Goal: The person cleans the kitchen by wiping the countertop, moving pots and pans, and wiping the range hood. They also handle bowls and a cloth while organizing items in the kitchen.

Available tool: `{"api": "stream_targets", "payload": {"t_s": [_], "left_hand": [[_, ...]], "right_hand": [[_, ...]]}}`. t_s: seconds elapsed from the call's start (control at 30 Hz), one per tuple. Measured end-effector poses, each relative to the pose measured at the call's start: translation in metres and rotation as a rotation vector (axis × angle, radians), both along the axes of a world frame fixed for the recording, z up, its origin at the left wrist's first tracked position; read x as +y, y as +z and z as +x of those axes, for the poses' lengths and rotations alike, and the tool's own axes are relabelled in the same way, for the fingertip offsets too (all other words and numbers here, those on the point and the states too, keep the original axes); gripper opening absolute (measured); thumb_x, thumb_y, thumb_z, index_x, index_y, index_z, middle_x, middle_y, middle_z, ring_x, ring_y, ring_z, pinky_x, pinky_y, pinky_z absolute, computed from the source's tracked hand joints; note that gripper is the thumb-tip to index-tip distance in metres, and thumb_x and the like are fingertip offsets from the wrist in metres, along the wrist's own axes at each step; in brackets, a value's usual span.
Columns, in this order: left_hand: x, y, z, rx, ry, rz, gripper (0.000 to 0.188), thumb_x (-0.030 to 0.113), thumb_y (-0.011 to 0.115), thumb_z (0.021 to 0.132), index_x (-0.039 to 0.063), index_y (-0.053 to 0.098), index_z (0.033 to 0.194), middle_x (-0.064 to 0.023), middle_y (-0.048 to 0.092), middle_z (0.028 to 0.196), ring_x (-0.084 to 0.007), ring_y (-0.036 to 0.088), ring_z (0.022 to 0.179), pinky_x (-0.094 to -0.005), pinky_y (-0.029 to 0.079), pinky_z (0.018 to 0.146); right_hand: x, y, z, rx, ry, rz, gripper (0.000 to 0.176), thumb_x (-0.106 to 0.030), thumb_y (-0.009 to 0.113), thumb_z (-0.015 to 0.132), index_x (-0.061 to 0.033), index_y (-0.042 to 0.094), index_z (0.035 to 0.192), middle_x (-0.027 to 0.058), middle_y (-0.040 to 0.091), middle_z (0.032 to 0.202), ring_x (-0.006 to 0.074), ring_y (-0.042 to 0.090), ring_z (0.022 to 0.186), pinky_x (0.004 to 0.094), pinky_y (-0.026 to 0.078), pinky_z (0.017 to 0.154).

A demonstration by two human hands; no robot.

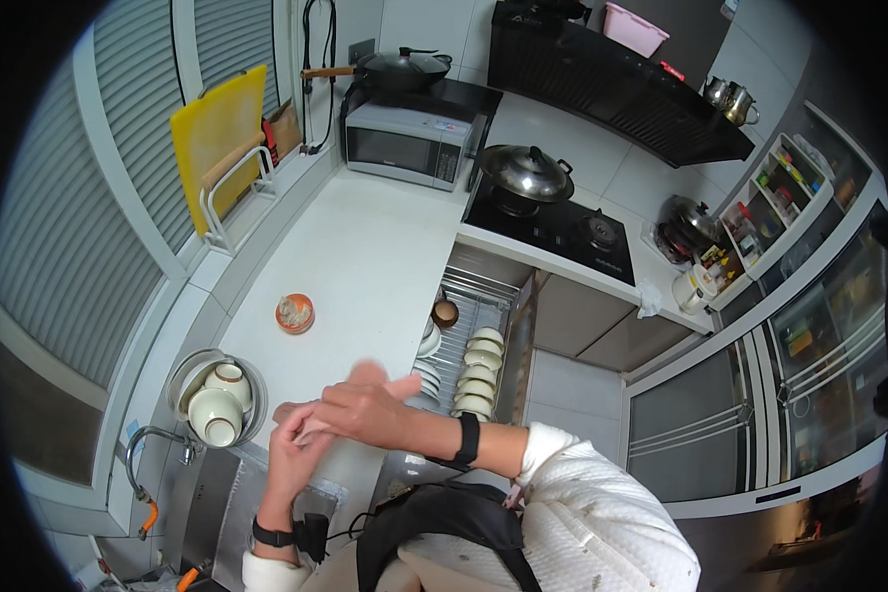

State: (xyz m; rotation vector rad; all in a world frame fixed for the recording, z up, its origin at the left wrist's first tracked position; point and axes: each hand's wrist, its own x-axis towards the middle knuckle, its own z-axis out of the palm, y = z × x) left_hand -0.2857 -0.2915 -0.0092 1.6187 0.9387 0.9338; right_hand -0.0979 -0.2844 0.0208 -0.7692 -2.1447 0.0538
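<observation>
Over the edge of the white countertop (355,237), my left hand (303,436) and my right hand (366,407) meet, the right partly covering the left. Their fingers overlap and the right hand is slightly blurred; no object shows between them. Beyond them on the counter stands a small orange bowl (307,320) with greyish contents. To their left, cream bowls (216,416) are piled in a metal basin (260,399). Right of my hands, an open pull-out dish rack (473,285) holds a row of cream bowls (481,359), white plates (428,381) and a brown cup (445,313).
A faucet (155,431) and steel sink (244,503) lie lower left. A yellow cutting board (218,140) leans in a rack by the window. At the back are a microwave (407,148) and a gas hob (555,229) bearing a lidded wok (533,174). The open drawer's front (522,340) juts rightward.
</observation>
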Motion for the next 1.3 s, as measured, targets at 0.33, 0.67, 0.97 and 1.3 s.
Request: {"api": "stream_targets", "payload": {"t_s": [0.33, 0.67, 0.97, 1.3], "left_hand": [[-0.052, 0.021, 0.068, 0.168, -0.359, -0.142, 0.018, 0.013, 0.058, 0.092, -0.003, 0.062, 0.1, -0.0026, 0.066, 0.094, -0.0097, 0.059, 0.084, -0.0305, 0.048, 0.067], [-0.142, -0.002, 0.172, -0.447, 0.014, -0.182, 0.043, 0.027, 0.04, 0.101, -0.007, 0.044, 0.128, -0.0108, 0.051, 0.122, -0.0181, 0.05, 0.11, -0.0314, 0.04, 0.098], [-0.17, 0.022, 0.22, -0.491, 0.316, -0.246, 0.045, 0.026, 0.039, 0.1, -0.005, 0.046, 0.132, -0.0116, 0.057, 0.118, -0.0191, 0.053, 0.113, -0.0288, 0.04, 0.099], [-0.182, 0.085, 0.275, -0.546, 0.167, 0.119, 0.036, 0.008, 0.065, 0.088, -0.004, 0.049, 0.117, -0.0062, 0.06, 0.101, -0.0127, 0.057, 0.091, -0.028, 0.046, 0.088]], "right_hand": [[-0.083, 0.02, 0.119, 0.088, -0.247, -0.391, 0.017, -0.016, 0.053, 0.093, -0.0014, 0.05, 0.083, 0.0207, 0.057, 0.068, 0.0391, 0.058, 0.057, 0.0436, 0.046, 0.049], [-0.161, -0.004, 0.142, 1.193, 1.163, -1.676, 0.021, -0.023, 0.046, 0.101, -0.0042, 0.056, 0.101, -0.0012, 0.055, 0.08, 0.0085, 0.054, 0.075, 0.0225, 0.045, 0.062], [-0.174, -0.04, 0.118, 0.429, -0.079, 0.145, 0.022, -0.018, 0.054, 0.095, 0.0018, 0.06, 0.104, 0.0176, 0.06, 0.102, 0.0276, 0.058, 0.091, 0.0335, 0.049, 0.081], [-0.219, 0.008, 0.134, 0.946, -0.134, 0.002, 0.04, -0.023, 0.04, 0.1, 0.0078, 0.044, 0.125, 0.0215, 0.049, 0.124, 0.0364, 0.048, 0.113, 0.0424, 0.035, 0.098]]}}
